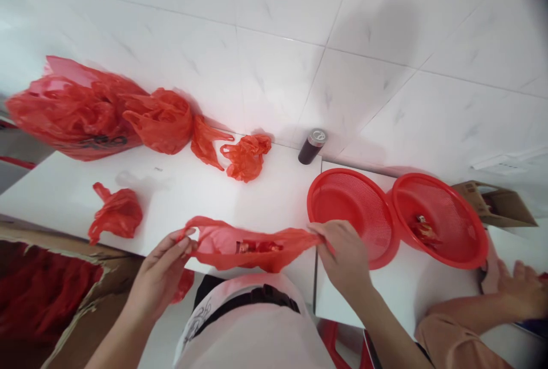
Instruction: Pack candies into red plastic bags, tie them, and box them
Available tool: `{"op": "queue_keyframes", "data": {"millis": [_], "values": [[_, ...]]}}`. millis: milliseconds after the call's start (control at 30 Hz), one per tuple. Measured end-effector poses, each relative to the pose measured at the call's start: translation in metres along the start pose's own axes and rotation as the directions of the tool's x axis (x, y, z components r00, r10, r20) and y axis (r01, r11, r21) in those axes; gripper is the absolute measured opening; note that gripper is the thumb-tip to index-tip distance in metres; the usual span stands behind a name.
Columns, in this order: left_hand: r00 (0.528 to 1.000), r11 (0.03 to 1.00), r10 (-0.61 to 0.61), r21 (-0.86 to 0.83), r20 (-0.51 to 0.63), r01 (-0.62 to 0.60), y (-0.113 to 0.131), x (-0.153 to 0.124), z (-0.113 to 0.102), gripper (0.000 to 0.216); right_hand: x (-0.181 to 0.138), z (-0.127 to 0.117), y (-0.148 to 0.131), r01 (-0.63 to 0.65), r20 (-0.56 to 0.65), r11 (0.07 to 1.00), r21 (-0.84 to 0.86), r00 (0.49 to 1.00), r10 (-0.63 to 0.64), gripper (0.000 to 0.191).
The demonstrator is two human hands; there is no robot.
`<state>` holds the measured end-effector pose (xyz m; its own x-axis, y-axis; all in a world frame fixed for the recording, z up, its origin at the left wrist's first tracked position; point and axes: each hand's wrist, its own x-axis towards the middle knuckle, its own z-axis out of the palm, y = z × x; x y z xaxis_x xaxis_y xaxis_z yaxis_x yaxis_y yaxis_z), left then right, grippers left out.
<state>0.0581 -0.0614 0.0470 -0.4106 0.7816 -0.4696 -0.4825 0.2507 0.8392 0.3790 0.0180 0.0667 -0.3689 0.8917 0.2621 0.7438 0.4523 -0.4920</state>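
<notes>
Between my two hands a red plastic bag (257,257) is stretched wide, its mouth facing up. My left hand (169,260) pinches the bag's left handle, and my right hand (342,252) grips its right edge. Inside lie a few small red packets (259,247), too small to make out fully. Just beyond my right hand stands a red plastic basket (329,192) with mesh sides. A second red basket (462,215) beside it holds some small wrapped items (423,229).
Crumpled red bags (248,157) and a large stuffed red bag (77,112) line the wall. A small red bag (117,215) lies at left. A dark tumbler (312,146) stands by the wall. A cardboard box (85,306) sits lower left; another person's arm (475,312) reaches in at right.
</notes>
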Motion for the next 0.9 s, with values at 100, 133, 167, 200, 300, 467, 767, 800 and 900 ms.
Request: {"op": "queue_keyframes", "data": {"millis": [100,133,167,200,300,467,767,800,900], "values": [[1.0,1.0,0.005,-0.013,0.002,-0.005,0.01,-0.005,0.006,0.023,0.012,-0.021,-0.017,0.122,-0.113,0.965,0.231,0.989,-0.098,0.026],[1.0,1.0,-0.016,0.003,-0.001,0.016,0.01,-0.006,0.007,0.024,0.013,-0.022,-0.02,0.099,-0.078,0.955,0.28,0.994,-0.08,0.026],[0.999,0.999,-0.032,0.014,-0.01,0.032,0.009,-0.007,0.007,0.025,0.014,-0.021,-0.021,0.045,-0.036,0.948,0.314,0.999,-0.036,0.025],[0.999,0.999,-0.04,0.017,-0.024,0.04,0.007,-0.008,0.006,0.027,0.014,-0.019,-0.022,-0.019,-0.007,0.94,0.34,1.0,0.023,0.023],[0.996,1.0,-0.012,0.005,-0.093,0.012,0.003,-0.006,0.003,0.033,0.015,-0.015,-0.025,-0.147,-0.006,0.889,0.433,0.986,0.167,0.017],[0.989,0.945,0.145,0.297,-0.015,-0.134,0.01,-0.009,0.008,0.027,0.017,-0.013,-0.034,-0.189,-0.01,0.777,0.6,0.97,0.243,0.01],[0.839,0.747,0.072,0.529,0.539,-0.403,0.01,-0.029,0.052,0.056,0.019,0.01,-0.078,-0.269,0.273,0.561,0.783,0.959,0.079,0.017],[0.812,0.738,-0.004,0.549,0.583,-0.391,0.006,-0.031,0.056,0.06,0.019,0.011,-0.086,-0.256,0.297,0.545,0.798,0.955,0.014,0.021],[0.729,0.719,-0.158,0.584,0.666,-0.377,-0.006,-0.037,0.065,0.036,0.02,0.012,-0.102,-0.213,0.318,0.518,0.828,0.94,-0.122,0.028]]}}
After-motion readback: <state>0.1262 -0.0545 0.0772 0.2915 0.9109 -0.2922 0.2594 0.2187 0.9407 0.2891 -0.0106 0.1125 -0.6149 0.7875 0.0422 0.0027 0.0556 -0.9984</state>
